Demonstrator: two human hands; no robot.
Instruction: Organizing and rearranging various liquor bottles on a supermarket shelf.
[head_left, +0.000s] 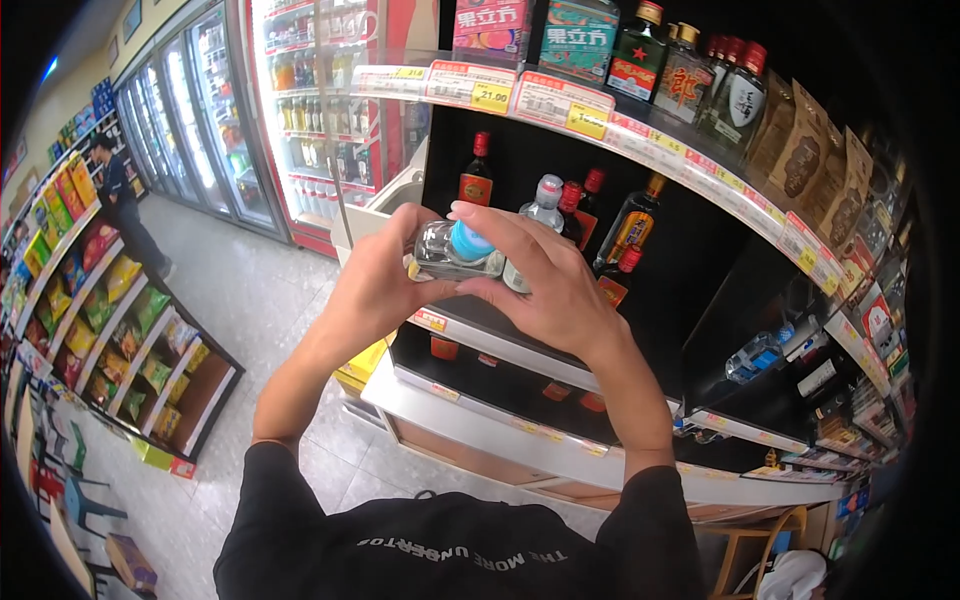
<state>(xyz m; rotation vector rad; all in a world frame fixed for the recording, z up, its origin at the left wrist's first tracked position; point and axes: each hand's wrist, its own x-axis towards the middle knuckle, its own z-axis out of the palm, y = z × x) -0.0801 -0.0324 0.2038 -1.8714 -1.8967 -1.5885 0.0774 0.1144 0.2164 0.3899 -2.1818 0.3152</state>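
Note:
Both of my hands are raised before the liquor shelf around a clear glass bottle (439, 251) with a light blue cap (471, 241). My left hand (386, 262) holds its left side, fingers curled at the glass. My right hand (536, 270) has its fingers over the cap and its thumb near the front of the bottle. Just behind my right hand, on the middle shelf, stands a clear-capped bottle (546, 199), partly hidden. Around it are a red-capped bottle (477, 176), a dark bottle with a blue and yellow label (631, 225) and several other red-capped bottles.
Above runs a shelf edge with price tags (555, 105), bearing boxes and liquor bottles (637, 56). A white ledge (450, 412) lies below. At left are a snack rack (120, 330), glass-door coolers (217, 112) and another person (120, 187). A wooden chair (720, 559) is at lower right.

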